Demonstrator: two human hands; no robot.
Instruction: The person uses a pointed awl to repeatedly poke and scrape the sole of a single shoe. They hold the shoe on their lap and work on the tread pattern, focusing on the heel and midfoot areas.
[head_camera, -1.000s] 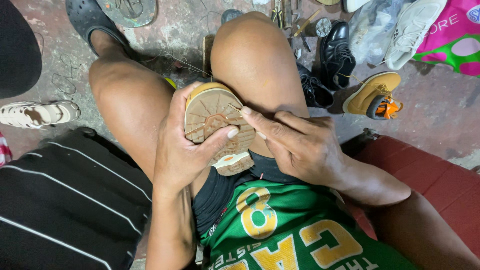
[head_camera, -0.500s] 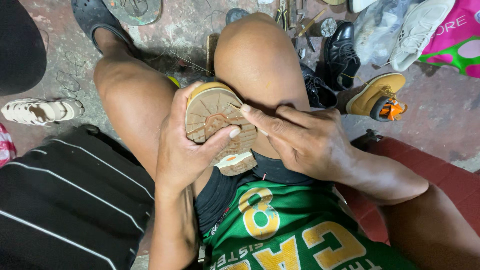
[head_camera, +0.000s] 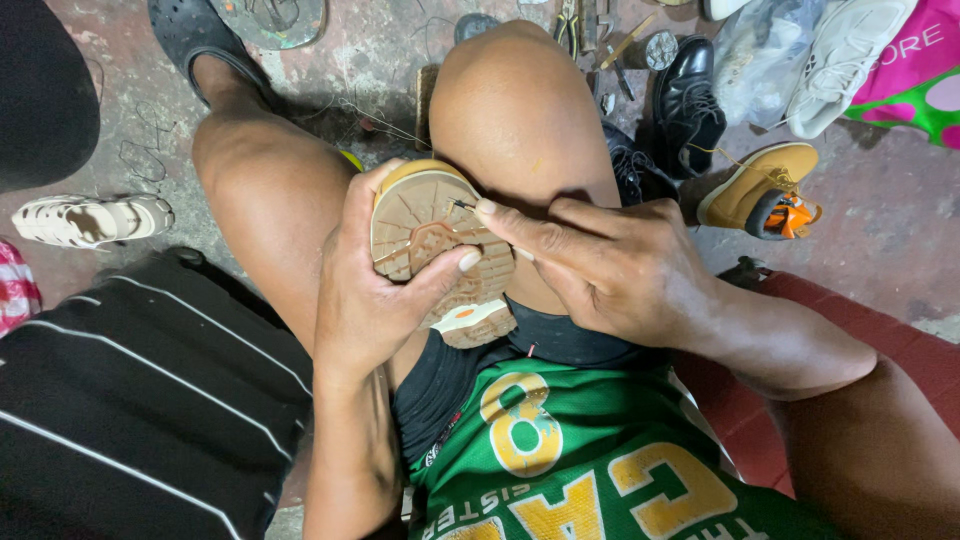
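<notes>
The shoe (head_camera: 440, 250) lies sole-up on the person's lap, between the thighs. The left hand (head_camera: 375, 290) grips it around the sole, thumb across the tread. The right hand (head_camera: 610, 265) is closed on a thin needle (head_camera: 462, 205), whose tip touches the sole edge. The step in hand looks like stitching the sole; the next move would call for a firm push through the rubber while the shoe is held steady.

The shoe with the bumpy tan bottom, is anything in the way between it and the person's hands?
No, nothing visible. The left hand already wraps the shoe, thumb across its sole. The right hand rests its fingertips on the sole's edge, beside a small dark tool tip, too small to identify. Both hands touch the shoe directly.
</notes>
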